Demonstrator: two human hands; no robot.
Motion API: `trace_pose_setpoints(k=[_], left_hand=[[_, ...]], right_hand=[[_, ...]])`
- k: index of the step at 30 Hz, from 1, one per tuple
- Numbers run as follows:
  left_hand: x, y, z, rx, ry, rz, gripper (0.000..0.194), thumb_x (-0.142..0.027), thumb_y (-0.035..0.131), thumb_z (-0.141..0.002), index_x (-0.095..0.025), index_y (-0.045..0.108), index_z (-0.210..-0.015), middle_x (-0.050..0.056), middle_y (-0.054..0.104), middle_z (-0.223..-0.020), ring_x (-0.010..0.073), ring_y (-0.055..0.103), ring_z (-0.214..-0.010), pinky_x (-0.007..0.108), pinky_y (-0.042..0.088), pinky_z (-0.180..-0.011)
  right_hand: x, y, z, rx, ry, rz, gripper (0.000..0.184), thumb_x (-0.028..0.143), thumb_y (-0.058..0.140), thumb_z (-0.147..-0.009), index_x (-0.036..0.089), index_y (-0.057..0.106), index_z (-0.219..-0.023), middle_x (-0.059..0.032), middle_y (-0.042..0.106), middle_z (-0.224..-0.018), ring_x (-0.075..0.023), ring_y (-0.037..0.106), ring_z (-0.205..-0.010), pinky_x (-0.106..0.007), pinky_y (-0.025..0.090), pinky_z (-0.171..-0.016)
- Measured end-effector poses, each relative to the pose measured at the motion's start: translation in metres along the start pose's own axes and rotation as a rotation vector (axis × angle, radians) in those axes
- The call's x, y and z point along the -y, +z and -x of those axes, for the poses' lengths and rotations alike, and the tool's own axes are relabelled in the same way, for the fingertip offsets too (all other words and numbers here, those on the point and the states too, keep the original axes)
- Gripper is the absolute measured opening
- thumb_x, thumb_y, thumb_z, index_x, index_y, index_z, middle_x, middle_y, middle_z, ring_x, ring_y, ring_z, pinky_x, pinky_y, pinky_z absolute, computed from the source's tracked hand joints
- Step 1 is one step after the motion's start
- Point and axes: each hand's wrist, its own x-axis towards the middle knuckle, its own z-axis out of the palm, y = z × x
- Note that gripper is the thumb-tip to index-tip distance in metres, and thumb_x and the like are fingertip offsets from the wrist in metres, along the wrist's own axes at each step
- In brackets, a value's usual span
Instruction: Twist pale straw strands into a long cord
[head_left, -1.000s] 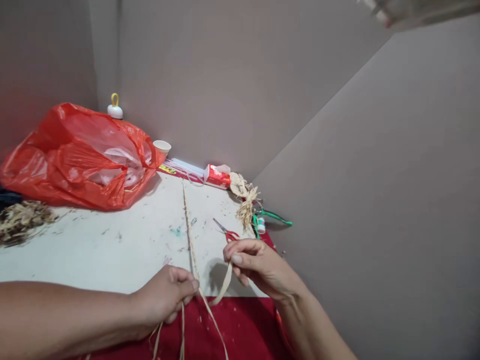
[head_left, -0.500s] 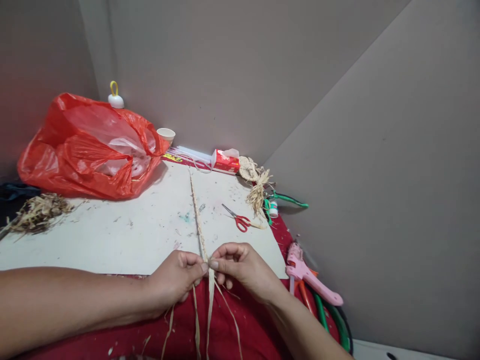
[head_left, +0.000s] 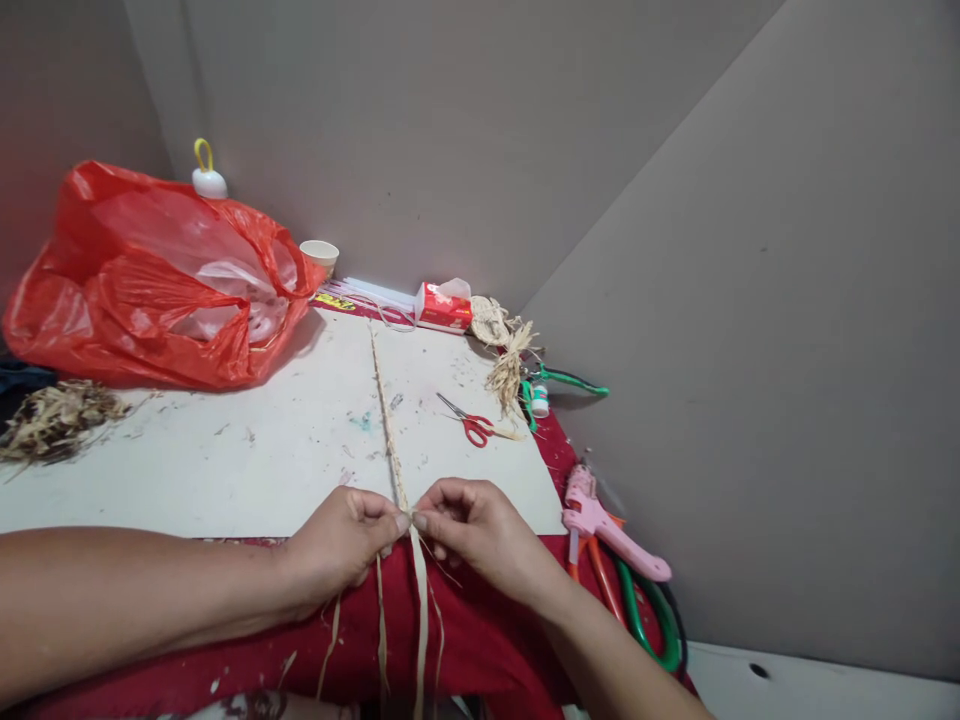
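Two hands in the head view, nearly touching: left hand [head_left: 337, 545] and right hand [head_left: 484, 540], thumb and forefinger of each pinched on the near end of a braid [head_left: 388, 430]. From that pinch, stretches straight away across a white sheet [head_left: 292, 480] toward its far edge. Below the fingers, hang loose strips [head_left: 421, 620], a broad pale one in the middle and thinner ones to either side, over red cloth [head_left: 487, 640].

Right of the braid, on the sheet: scissors [head_left: 476, 428], red-handled, tips pointing away and left. Behind, at the far edge: a red tissue pack [head_left: 442, 308] with white print too small to read; next to it, pale rods [head_left: 379, 293], with yellow lettering [head_left: 334, 301] near their left end, also unreadable. Right of the pack: a woven coil [head_left: 489, 320] and a straw bundle [head_left: 511, 370]. Just beside these: green pliers [head_left: 574, 380] and a little bottle [head_left: 540, 402], its green-and-white label illegible.

On the near right, a pink glue gun [head_left: 611, 525] above orange handles [head_left: 606, 580]. Far left, a red bag [head_left: 165, 290], a cup [head_left: 320, 258] behind its right end, and a heap of dry fibre [head_left: 64, 420] in front.
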Motion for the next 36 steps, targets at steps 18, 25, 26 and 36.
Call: trace_pose_setpoints(k=[18,25,26,36], left_hand=[[-0.005,0.006,-0.001,-0.084,-0.001,0.011,0.012,-0.022,0.047,-0.067,-0.017,0.047,-0.056,-0.011,0.029,-0.035,0.0032,0.021,-0.035,0.020,0.014,-0.040],[0.001,0.005,-0.004,-0.089,0.042,-0.021,0.012,-0.024,0.046,-0.064,-0.017,0.047,-0.054,-0.009,0.033,-0.041,0.0049,0.026,-0.041,0.020,0.018,-0.044],[0.003,0.005,-0.005,-0.088,0.056,-0.023,0.013,-0.025,0.047,-0.064,-0.016,0.048,-0.055,-0.008,0.035,-0.043,0.0054,0.028,-0.043,0.020,0.020,-0.045],[0.007,0.005,-0.007,-0.054,0.056,-0.049,0.022,-0.036,0.050,-0.065,-0.015,0.051,-0.060,-0.005,0.041,-0.052,0.0079,0.033,-0.051,0.022,0.024,-0.049]], right_hand=[[0.000,0.018,0.002,-0.102,-0.125,0.393,0.011,0.014,0.051,-0.072,0.017,0.051,-0.062,0.0042,0.044,-0.053,-0.0087,0.038,-0.050,-0.020,0.029,-0.046],[-0.012,0.030,0.012,-0.269,-0.323,0.559,0.011,0.015,0.049,-0.075,0.017,0.049,-0.065,0.0017,0.047,-0.060,-0.0106,0.042,-0.055,-0.022,0.032,-0.053],[-0.012,0.029,0.012,-0.260,-0.274,0.494,0.012,0.017,0.049,-0.075,0.017,0.048,-0.063,0.0022,0.046,-0.058,-0.0102,0.041,-0.054,-0.022,0.031,-0.052],[-0.004,0.009,0.003,0.037,0.077,0.058,0.015,0.027,0.056,-0.074,0.015,0.051,-0.069,0.0070,0.036,-0.052,-0.0065,0.027,-0.047,-0.020,0.020,-0.044]])
